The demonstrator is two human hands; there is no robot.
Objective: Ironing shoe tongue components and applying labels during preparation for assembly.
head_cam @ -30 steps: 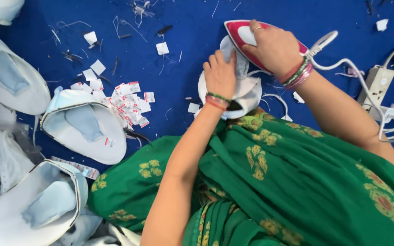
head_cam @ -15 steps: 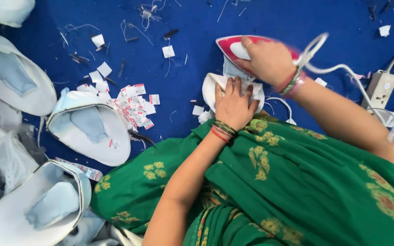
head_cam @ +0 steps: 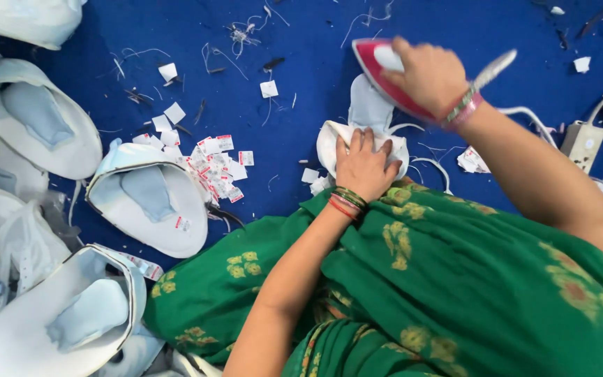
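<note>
Gripping the handle of a red and white iron [head_cam: 385,73], the right hand [head_cam: 428,73] is closed round it from above, fingers wrapped so the handle itself is mostly hidden. Iron sits on the far end of a white fabric piece [head_cam: 368,112] w/ its tip pointing to the upper left. Left hand [head_cam: 363,164] lies flat & open on the near part of that same fabric, palm down, fingers spread toward the iron, holding nothing, just pressing the cloth onto the blue floor covering [head_cam: 301,84]. Both wrists carry bangles. Fabric piece is just in front of the person's green patterned garment [head_cam: 469,279], which touches its near edge.

Iron's white cord [head_cam: 525,115] runs off to the right toward a pale power strip [head_cam: 582,143]. Left of the hands, well apart, a scatter of small white & red paper tags [head_cam: 214,164] lies beside a white and pale blue shaped fabric part [head_cam: 151,199]; more such parts are stacked along the left edge [head_cam: 36,126]. Loose thread scraps [head_cam: 242,31] dot the blue surface near the top
</note>
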